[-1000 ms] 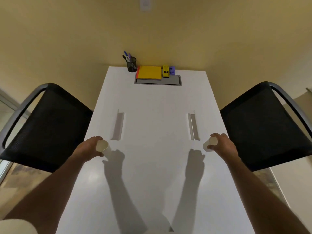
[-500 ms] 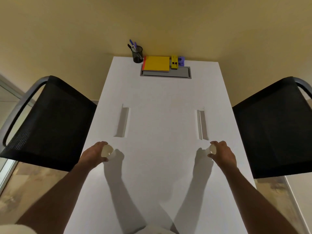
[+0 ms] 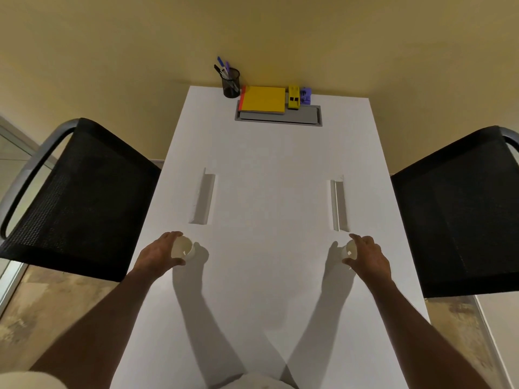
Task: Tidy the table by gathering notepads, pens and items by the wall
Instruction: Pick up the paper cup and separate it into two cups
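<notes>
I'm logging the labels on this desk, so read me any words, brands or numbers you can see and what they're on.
None can be read.
Yellow notepad: plain cover, no print visible.
Yellow item beside it: two dark marks, too small to read as text.
Purple item: too small and blurred to tell.
Pen holder and both cups, left and right: no lettering visible.
</notes>
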